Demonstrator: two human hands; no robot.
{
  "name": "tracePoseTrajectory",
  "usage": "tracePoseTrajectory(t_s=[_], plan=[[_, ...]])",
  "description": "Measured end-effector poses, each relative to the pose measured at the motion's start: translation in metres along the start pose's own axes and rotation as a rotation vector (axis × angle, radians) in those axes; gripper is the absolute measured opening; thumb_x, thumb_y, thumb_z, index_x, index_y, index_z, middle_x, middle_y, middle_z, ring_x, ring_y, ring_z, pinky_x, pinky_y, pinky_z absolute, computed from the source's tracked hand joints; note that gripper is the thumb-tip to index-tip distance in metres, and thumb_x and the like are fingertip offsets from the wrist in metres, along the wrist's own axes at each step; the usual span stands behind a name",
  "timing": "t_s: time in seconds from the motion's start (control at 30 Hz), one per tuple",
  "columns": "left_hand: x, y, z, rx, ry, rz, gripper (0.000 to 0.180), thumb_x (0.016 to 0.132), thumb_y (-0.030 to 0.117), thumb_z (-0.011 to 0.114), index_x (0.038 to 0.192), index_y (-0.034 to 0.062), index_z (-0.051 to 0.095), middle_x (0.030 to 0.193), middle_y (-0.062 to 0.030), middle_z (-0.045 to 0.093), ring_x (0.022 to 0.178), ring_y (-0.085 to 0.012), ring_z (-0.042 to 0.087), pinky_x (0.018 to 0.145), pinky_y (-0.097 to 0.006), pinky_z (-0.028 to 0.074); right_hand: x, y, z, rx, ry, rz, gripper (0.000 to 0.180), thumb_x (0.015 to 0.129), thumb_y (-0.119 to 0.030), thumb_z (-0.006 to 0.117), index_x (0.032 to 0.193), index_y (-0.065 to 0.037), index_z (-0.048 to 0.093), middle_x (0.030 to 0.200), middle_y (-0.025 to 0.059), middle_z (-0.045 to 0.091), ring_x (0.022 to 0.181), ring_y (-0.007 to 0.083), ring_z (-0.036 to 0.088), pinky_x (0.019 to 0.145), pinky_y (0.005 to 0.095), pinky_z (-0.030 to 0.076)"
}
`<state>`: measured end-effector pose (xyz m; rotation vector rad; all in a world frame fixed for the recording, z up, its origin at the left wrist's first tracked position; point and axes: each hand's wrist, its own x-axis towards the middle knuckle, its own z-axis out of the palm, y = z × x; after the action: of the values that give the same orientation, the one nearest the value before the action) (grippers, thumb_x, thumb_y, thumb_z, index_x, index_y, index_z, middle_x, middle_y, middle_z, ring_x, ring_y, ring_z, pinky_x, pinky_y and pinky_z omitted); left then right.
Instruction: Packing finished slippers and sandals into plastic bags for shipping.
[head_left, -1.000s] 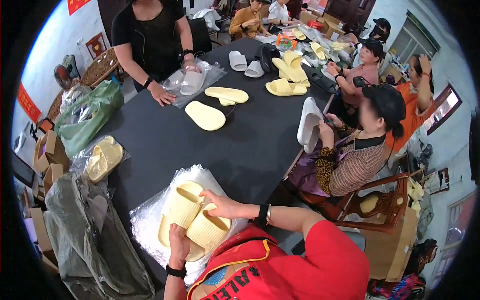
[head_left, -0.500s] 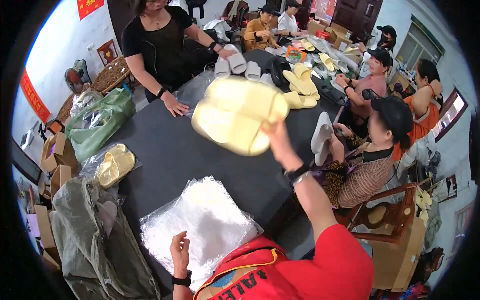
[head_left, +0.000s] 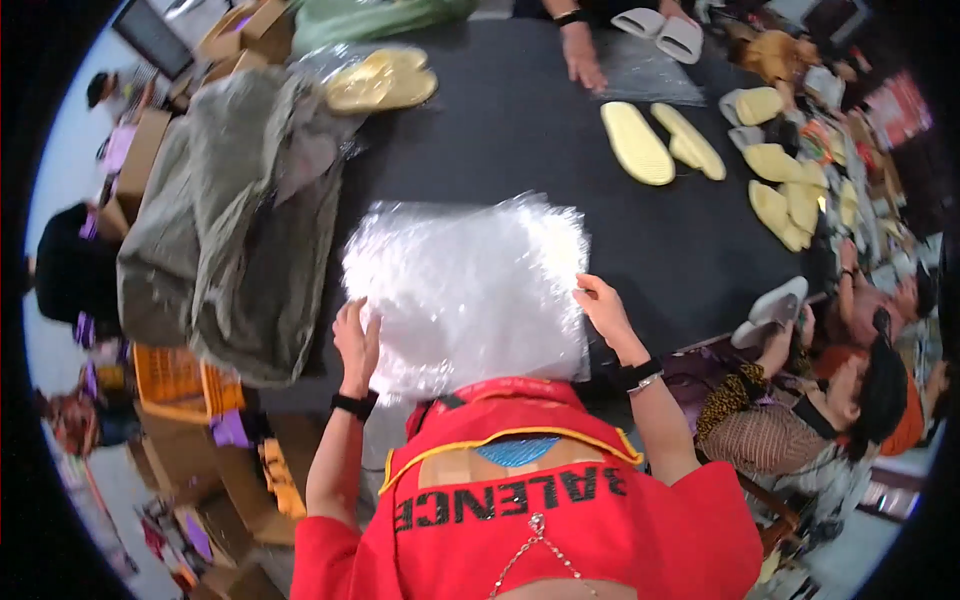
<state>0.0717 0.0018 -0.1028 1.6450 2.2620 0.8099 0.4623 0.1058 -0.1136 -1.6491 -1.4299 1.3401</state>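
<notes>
A stack of clear plastic bags (head_left: 470,290) lies on the black table (head_left: 520,140) right in front of me. My left hand (head_left: 356,338) rests flat on the stack's left edge, fingers spread, a black band on its wrist. My right hand (head_left: 602,306) pinches the stack's right edge, with a watch on that wrist. No slipper is in either hand. My red top fills the lower middle of the view.
A grey-green sack (head_left: 240,200) slumps at the table's left. A bagged yellow slipper pair (head_left: 385,80) lies far left, two loose yellow slippers (head_left: 660,140) far right, several more (head_left: 790,190) beyond. Another person's hand (head_left: 582,58) rests near white slippers (head_left: 665,30). A seated person (head_left: 800,430) is at my right.
My right hand, which lifted a pair of yellow slippers off the bags and out over the table, now holds none and is back at the stack's edge. The view has tilted down.
</notes>
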Motion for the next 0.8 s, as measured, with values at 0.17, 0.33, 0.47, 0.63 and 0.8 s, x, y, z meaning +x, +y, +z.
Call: tracePoseTrajectory(t_s=[0.17,0.33,0.47,0.63,0.8], plan=[[-0.038,-0.050,0.003,-0.502,-0.102,-0.382,0.043,0.084,0.025,0.054,0.117,-0.0012,0.048,0.111,-0.0201,0.052,0.101,-0.0302,0.052,0.086,-0.036,0.041,-0.017,0.022,0.026,-0.363,0.015,-0.172,0.038,0.079,-0.015,0.060,0.113,-0.003,0.054,0.106,0.0130,0.054,0.091,0.0231,0.054,0.080,0.0314,0.044],[-0.041,-0.037,0.002,-0.204,-0.127,-0.384,0.046,0.081,0.028,0.054,0.119,0.0028,0.046,0.107,-0.0197,0.052,0.089,-0.0303,0.056,0.079,-0.037,0.044,-0.025,0.011,0.043,-0.451,0.098,-0.108,0.037,0.077,-0.016,0.059,0.113,-0.007,0.053,0.110,0.0142,0.051,0.100,0.0281,0.050,0.086,0.0356,0.040],[-0.030,-0.023,-0.007,-0.228,-0.169,-0.381,0.045,0.077,0.025,0.057,0.118,0.0085,0.047,0.113,-0.0167,0.047,0.095,-0.0317,0.051,0.081,-0.040,0.041,-0.031,0.010,0.044,-0.421,0.050,-0.001,0.035,0.078,-0.014,0.058,0.112,-0.006,0.053,0.097,0.0120,0.057,0.088,0.0249,0.056,0.078,0.0340,0.044],[0.011,-0.015,-0.017,0.103,-0.030,-0.039,0.041,0.074,0.020,0.061,0.113,0.0124,0.050,0.119,-0.0137,0.043,0.106,-0.0346,0.042,0.083,-0.045,0.038,-0.035,0.029,0.030,-0.148,0.099,0.006,0.033,0.078,-0.007,0.058,0.110,-0.006,0.053,0.076,0.0060,0.059,0.069,0.0152,0.056,0.065,0.0281,0.045],[0.112,0.024,-0.009,0.023,-0.073,0.307,0.035,0.077,0.023,0.061,0.109,0.0121,0.054,0.112,-0.0093,0.052,0.107,-0.0310,0.044,0.083,-0.042,0.039,-0.044,0.021,0.030,-0.150,0.112,0.037,0.031,0.077,-0.006,0.058,0.108,-0.006,0.055,0.077,0.0064,0.059,0.069,0.0147,0.056,0.065,0.0277,0.045]])
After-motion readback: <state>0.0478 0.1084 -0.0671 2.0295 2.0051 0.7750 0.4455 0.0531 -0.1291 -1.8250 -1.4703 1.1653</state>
